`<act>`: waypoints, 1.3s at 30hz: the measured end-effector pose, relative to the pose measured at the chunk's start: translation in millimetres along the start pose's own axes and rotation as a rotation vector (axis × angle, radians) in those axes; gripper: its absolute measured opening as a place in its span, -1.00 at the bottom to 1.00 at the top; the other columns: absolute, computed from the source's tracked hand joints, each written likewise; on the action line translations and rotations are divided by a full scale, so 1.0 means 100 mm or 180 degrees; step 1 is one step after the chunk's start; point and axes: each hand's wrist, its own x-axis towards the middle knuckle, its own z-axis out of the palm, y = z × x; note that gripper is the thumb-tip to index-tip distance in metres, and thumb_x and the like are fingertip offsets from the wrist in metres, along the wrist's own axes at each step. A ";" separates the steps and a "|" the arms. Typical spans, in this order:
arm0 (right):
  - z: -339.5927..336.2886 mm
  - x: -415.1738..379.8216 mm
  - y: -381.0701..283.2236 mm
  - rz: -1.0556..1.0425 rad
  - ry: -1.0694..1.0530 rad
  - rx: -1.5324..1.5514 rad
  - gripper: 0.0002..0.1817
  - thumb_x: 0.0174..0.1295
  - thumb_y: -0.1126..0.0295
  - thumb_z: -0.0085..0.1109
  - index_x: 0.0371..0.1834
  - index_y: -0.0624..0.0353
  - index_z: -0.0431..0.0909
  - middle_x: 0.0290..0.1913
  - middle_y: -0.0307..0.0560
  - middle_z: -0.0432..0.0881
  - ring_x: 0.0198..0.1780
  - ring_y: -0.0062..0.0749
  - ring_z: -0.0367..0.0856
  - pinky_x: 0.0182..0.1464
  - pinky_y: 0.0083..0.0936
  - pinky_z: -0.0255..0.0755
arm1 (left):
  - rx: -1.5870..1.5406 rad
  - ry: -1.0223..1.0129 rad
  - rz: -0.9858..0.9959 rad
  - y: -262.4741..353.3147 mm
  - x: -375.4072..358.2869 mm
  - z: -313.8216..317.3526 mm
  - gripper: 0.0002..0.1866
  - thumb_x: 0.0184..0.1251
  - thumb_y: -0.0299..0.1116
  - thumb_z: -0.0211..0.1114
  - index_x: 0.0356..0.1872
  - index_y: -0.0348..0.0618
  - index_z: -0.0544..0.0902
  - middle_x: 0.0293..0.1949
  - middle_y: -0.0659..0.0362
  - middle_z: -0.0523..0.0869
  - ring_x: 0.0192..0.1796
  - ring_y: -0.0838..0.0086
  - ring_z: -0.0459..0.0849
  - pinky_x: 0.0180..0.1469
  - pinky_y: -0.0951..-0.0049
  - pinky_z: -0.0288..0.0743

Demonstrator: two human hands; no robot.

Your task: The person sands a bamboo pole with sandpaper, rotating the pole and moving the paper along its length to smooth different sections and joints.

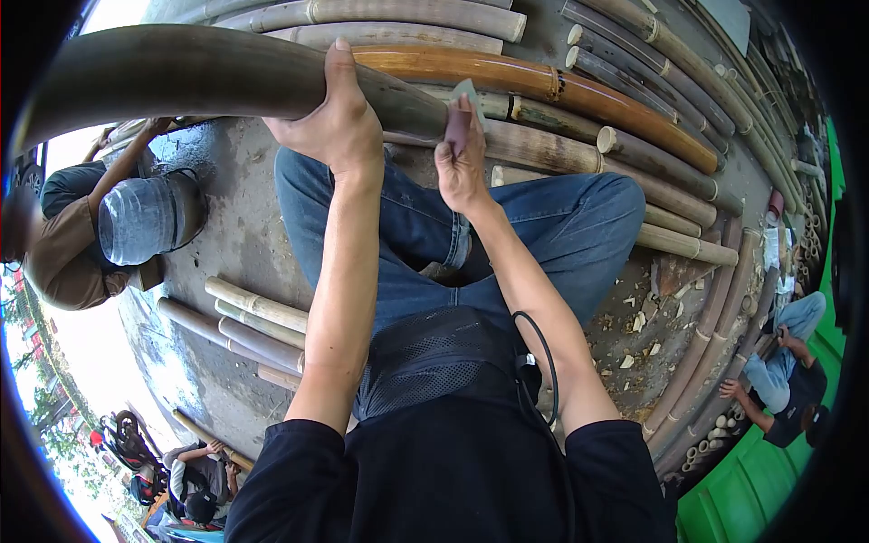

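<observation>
A thick dark bamboo pole [199, 72] runs from the upper left to a point in front of my knees. My left hand [339, 131] grips it from below, the thumb lying over its near side. At the pole's right end, my right hand [464, 167] is closed around a folded piece of sandpaper [459, 131], brownish on one side and pale green at the top. The sandpaper presses against the bamboo there. Just beyond lies a glossy orange-brown bamboo pole [489, 72], partly hidden by the dark one.
Several bamboo poles [543, 145] lie on the ground ahead, with shorter pieces [258, 303] at the left. A person [68, 231] crouches by a clear plastic container [140, 222]. Other people sit at lower left [199, 480] and right [792, 371]. Wood chips [638, 321] litter the floor.
</observation>
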 end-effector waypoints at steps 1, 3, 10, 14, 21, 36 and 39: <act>0.00 0.02 0.25 0.0161 0.0086 0.0083 -0.08 0.56 -0.37 -0.35 0.75 0.08 0.00 0.76 0.18 -0.15 0.75 0.15 -0.18 0.68 0.11 -0.20 | -0.0029 0.0008 0.0037 0.03 0.00 0.03 -0.45 0.23 -0.43 0.61 0.12 -0.42 0.51 -0.02 0.02 0.70 0.01 0.35 0.71 0.19 0.32 0.57; -0.02 0.04 0.19 0.0147 0.0122 -0.0050 -0.10 0.59 -0.32 -0.35 0.75 0.14 -0.03 0.75 0.16 -0.09 0.74 0.20 -0.12 0.68 0.06 -0.15 | -0.0053 0.0179 0.0356 0.04 -0.01 0.06 -0.49 0.24 -0.43 0.60 0.09 -0.39 0.52 -0.03 0.02 0.70 -0.01 0.36 0.70 0.16 0.33 0.57; -0.09 0.12 -0.10 0.0052 0.0162 0.0301 -0.27 0.66 -0.20 -0.42 0.73 -0.06 0.10 0.76 0.11 -0.05 0.72 0.24 -0.08 0.69 0.01 -0.10 | 0.0078 0.0073 0.0227 0.07 -0.03 0.03 -0.52 0.26 -0.41 0.60 0.07 -0.36 0.53 -0.04 0.03 0.71 -0.01 0.34 0.72 0.15 0.34 0.58; -0.21 0.00 -0.37 -0.0173 -0.0265 -0.0004 -0.25 0.68 -0.19 -0.46 0.73 0.06 0.09 0.75 0.20 -0.05 0.72 0.26 -0.08 0.69 0.03 -0.10 | 0.0084 0.0139 0.0092 0.09 -0.08 -0.03 -0.52 0.26 -0.39 0.60 0.05 -0.37 0.53 -0.06 0.05 0.71 -0.02 0.35 0.72 0.13 0.34 0.59; -0.22 -0.01 -0.47 -0.0213 -0.0218 0.0138 -0.28 0.68 -0.14 -0.33 0.70 0.10 0.17 0.74 0.19 0.00 0.72 0.24 -0.05 0.69 0.03 -0.07 | 0.0158 0.0145 0.0207 -0.01 -0.05 -0.04 -0.49 0.27 -0.40 0.60 0.10 -0.40 0.51 -0.06 0.03 0.69 -0.03 0.34 0.71 0.14 0.35 0.58; -0.11 -0.11 -0.16 -0.0160 -0.0246 -0.0077 -0.32 0.65 -0.09 -0.19 0.75 -0.18 0.06 0.75 0.30 -0.15 0.75 0.27 -0.20 0.68 0.20 -0.15 | 0.0253 0.0132 0.0280 -0.07 0.01 -0.07 -0.45 0.28 -0.40 0.58 0.16 -0.42 0.48 0.00 -0.01 0.69 0.02 0.34 0.70 0.13 0.36 0.60; -0.11 -0.12 0.11 -0.0139 -0.0210 -0.0384 -0.32 0.67 -0.10 -0.27 0.78 -0.29 -0.06 0.76 0.30 -0.28 0.75 0.30 -0.30 0.67 0.29 -0.26 | 0.0013 0.0154 0.0249 0.02 -0.01 -0.01 -0.44 0.29 -0.38 0.58 0.16 -0.44 0.49 0.00 -0.01 0.69 0.02 0.34 0.70 0.11 0.34 0.61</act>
